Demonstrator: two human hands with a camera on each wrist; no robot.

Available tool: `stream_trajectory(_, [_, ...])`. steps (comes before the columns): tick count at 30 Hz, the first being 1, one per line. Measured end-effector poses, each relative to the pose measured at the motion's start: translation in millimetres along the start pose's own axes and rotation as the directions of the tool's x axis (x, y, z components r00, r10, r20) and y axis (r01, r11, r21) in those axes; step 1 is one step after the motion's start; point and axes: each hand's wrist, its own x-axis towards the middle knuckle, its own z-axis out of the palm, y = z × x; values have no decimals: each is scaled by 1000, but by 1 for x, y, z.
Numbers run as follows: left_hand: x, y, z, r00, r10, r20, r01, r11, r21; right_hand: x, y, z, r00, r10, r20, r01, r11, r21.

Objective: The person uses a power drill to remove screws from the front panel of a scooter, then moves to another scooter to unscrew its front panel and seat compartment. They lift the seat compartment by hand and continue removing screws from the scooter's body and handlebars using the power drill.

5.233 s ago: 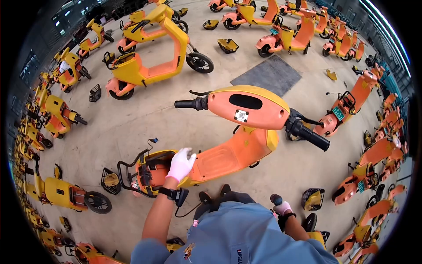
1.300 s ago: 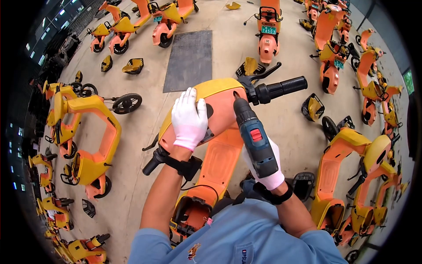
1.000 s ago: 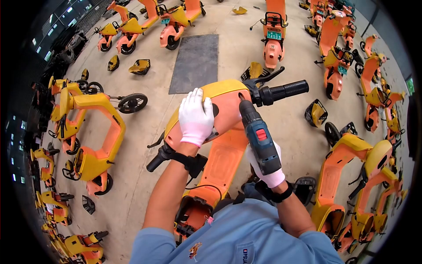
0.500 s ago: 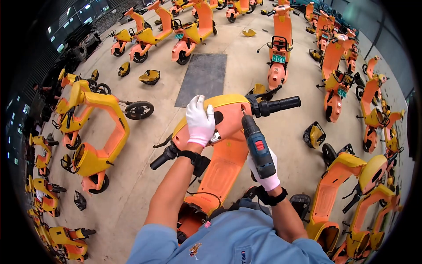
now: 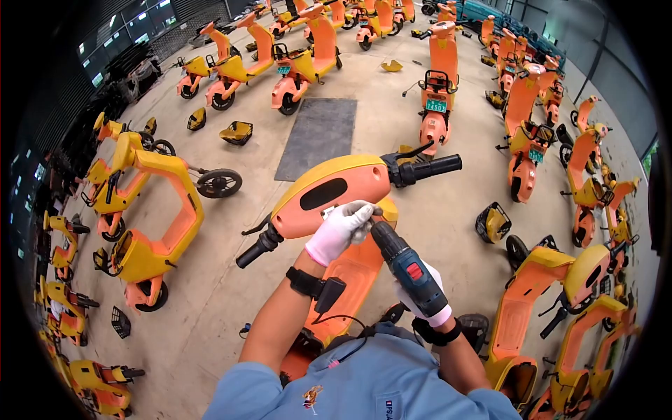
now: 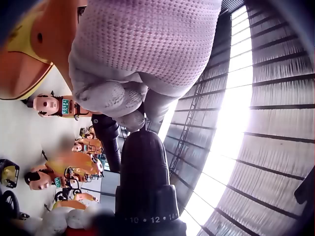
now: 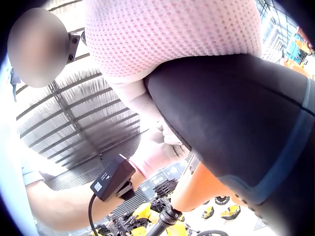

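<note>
My right hand (image 5: 432, 278) grips a dark blue cordless drill (image 5: 413, 271) with a red switch, its nose pointing up and left. The gloved fingers of my left hand (image 5: 337, 234) pinch together at the drill's front end; in the left wrist view they close on the tip just ahead of the chuck (image 6: 145, 160). What sits between those fingertips is hidden, so I cannot tell whether it is the bit alone or a screw on it. Just behind both hands is the orange and yellow handlebar cover (image 5: 365, 187) of a scooter, a hole near its right end.
Black grips (image 5: 437, 166) stick out on both sides of the handlebar. Below lies the scooter's orange footboard (image 5: 348, 280). Other scooters (image 5: 161, 231) stand all around, with loose baskets (image 5: 494, 222) and a grey mat (image 5: 318, 136) on the floor.
The drill has come away from the hole in the handlebar cover, down toward the body. My left hand has left the cover's face and moved right to the drill's tip.
</note>
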Motion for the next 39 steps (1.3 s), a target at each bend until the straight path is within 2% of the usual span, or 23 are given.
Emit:
stream_trajectory(1, [-5, -6, -4, 999, -10, 46, 9, 1000, 18, -6, -1, -3, 1000, 12, -8, -12, 1000, -2])
stream_trajectory(3, [-16, -20, -7, 996, -57, 62, 57, 998, 2, -22, -6, -8, 993, 47, 107, -62, 988, 141])
stream_trajectory(5, [-27, -39, -7, 989, -140, 53, 142, 989, -40, -41, -14, -17, 969, 161, 189, -201, 955, 217])
stream_trajectory(7, [-37, -62, 2, 964, -238, 119, 248, 966, -78, -66, -19, -29, 967, 163, 194, -208, 947, 243])
stream_trajectory(8, [-40, -80, 9, 950, -282, 138, 299, 946, -124, -86, -16, -38, 943, 234, 235, -284, 935, 211])
stream_trajectory(11, [-46, -136, 36, 892, -387, 232, 424, 895, -137, -144, -12, -51, 936, 328, 126, -346, 924, 161])
stream_trajectory(13, [-50, -159, 55, 868, -394, 303, 461, 866, -192, -185, -15, -58, 865, 490, 105, -499, 824, 268])
stream_trajectory(15, [-51, -173, 80, 840, -419, 345, 494, 853, -167, -202, -34, -70, 729, 681, 75, -609, 594, 525])
stream_trajectory(19, [-43, -199, 142, 788, -504, 353, 559, 826, -69, -252, -38, -94, 731, 674, -108, -596, 707, 379])
stream_trajectory(21, [-39, -222, 172, 719, -549, 427, 603, 798, 11, -284, -30, -115, 826, 548, -130, -523, 832, 184])
stream_trajectory(22, [-38, -234, 187, 681, -570, 460, 629, 777, 30, -294, -40, -123, 787, 595, -165, -549, 796, 254])
stream_trajectory(23, [-39, -241, 205, 671, -577, 465, 636, 771, 38, -311, -47, -128, 680, 697, -226, -607, 709, 359])
stream_trajectory(24, [-39, -246, 225, 653, -586, 480, 600, 787, 145, -325, -48, -132, 581, 782, -226, -606, 601, 521])
stream_trajectory(25, [-40, -250, 246, 633, -597, 492, 556, 793, 248, -340, -48, -137, 477, 855, -201, -572, 476, 668])
stream_trajectory(26, [-40, -246, 272, 622, -594, 509, 412, 802, 433, -357, -49, -143, 454, 867, -203, -544, 451, 708])
stream_trajectory(27, [-40, -252, 292, 585, -615, 528, 373, 783, 498, -371, -51, -151, 482, 849, -216, -488, 464, 739])
stream_trajectory(29, [-39, -272, 323, 472, -648, 597, 310, 757, 576, -400, -58, -163, 426, 855, -294, -518, 497, 696])
stream_trajectory(30, [-38, -279, 336, 459, -657, 598, 311, 749, 585, -411, -60, -169, 415, 859, -299, -511, 492, 705])
stream_trajectory(32, [-37, -289, 361, 302, -690, 658, 194, 720, 666, -432, -65, -178, 360, 895, -263, -352, 391, 850])
stream_trajectory(33, [-37, -293, 373, 285, -698, 657, 195, 713, 673, -444, -66, -181, 346, 899, -267, -343, 386, 856])
stream_trajectory(35, [-35, -297, 389, 128, -707, 696, 43, 705, 708, -460, -69, -186, 332, 913, -239, -382, 362, 850])
stream_trajectory(37, [-32, -302, 401, -42, -736, 676, -18, 677, 736, -464, -84, -191, 268, 944, -195, -393, 292, 872])
stream_trajectory(39, [-35, -303, 410, -166, -753, 636, -109, 655, 747, -484, -86, -188, 306, 931, -202, -407, 319, 856])
